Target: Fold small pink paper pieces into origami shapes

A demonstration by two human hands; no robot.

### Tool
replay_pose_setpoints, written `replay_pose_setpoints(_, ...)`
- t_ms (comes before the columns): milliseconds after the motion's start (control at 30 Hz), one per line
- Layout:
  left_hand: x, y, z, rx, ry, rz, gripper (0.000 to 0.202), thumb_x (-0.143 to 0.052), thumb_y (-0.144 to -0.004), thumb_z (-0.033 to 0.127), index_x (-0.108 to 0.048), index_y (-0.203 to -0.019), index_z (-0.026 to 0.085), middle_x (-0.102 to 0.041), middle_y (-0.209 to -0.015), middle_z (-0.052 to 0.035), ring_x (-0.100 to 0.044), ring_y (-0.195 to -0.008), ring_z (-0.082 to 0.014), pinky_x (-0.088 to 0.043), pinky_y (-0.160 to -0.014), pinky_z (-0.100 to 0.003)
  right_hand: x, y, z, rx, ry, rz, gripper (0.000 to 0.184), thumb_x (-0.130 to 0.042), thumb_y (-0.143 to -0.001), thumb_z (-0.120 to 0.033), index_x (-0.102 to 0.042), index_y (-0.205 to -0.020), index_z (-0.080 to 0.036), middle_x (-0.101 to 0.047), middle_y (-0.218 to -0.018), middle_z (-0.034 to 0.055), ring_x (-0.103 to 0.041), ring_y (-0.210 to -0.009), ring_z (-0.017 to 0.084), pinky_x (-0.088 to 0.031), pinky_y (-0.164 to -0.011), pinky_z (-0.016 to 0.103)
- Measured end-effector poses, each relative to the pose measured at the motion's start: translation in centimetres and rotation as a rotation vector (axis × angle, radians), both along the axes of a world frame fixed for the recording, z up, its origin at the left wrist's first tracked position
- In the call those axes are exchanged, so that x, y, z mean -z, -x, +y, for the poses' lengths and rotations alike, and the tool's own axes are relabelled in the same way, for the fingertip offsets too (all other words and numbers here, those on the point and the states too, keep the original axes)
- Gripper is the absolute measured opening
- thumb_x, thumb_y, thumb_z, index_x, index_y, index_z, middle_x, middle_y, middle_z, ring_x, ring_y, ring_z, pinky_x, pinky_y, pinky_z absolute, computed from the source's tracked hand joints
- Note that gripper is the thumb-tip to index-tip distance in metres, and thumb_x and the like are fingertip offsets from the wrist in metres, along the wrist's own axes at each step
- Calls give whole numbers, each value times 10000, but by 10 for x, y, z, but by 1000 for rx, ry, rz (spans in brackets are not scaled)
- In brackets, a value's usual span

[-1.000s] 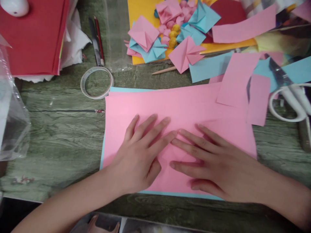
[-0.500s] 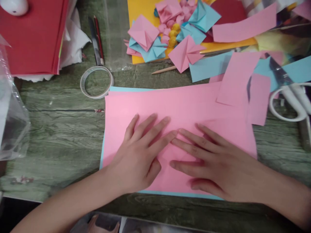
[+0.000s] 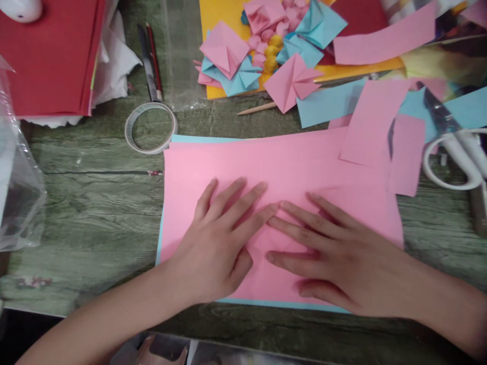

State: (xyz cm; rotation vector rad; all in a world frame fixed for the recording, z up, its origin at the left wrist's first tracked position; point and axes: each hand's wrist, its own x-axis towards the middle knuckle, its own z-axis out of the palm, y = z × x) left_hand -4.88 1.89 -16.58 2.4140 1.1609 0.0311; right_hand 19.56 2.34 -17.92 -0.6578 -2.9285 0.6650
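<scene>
Hardly anything has moved since half a second ago; both hands keep their places and only the view has slipped a hair. Closest to the person, below the left wrist at the table's front edge, I make out a brownish thing (image 3: pixel 163 353), too cut off to name. Then come the hands. The left hand (image 3: pixel 213 253) lies palm down with its fingers fanned wide and its thumb tucked in, gripping nothing. The right hand (image 3: pixel 350 263) is spread wide too, fingers aimed toward the left one, where their tips meet. Under both lies the pink sheet (image 3: pixel 289 167), flat on the table (image 3: pixel 95 218), with a blue sheet (image 3: pixel 186 139) peeking out beneath its edges. Off to the left hand's left is a clear plastic bag (image 3: pixel 23 218). Beyond the right hand, two pink strips (image 3: pixel 375 121) lap over the sheet's far corner, white-handled scissors (image 3: pixel 459 158) just to their right. Ahead of the left hand, past the sheet's corner, sits a roll of tape (image 3: pixel 130 133), a red pencil (image 3: pixel 152 58) behind it. Further out, ahead of both hands, a pointed wooden stick (image 3: pixel 256 108) lies near a heap of folded pink and blue papers (image 3: pixel 291 83). Red sheets (image 3: pixel 57 56) lie far off beyond the left hand.
</scene>
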Motion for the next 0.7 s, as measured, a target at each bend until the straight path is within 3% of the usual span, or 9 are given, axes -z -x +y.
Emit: replay_pose_setpoints(700, 0, -1, -1, -20, -21, -36, 599, -466, -772, 182, -386, -1366, 175, -299, -1494, -65, -174, -1375, -317, -65, -1099, -570, 1, 1, 0, 8, 9, 15, 524, -539, -846, -431, -415, -1347, -333, -254, -1511, 55, -218, -1375, 286, -115, -1097, 552)
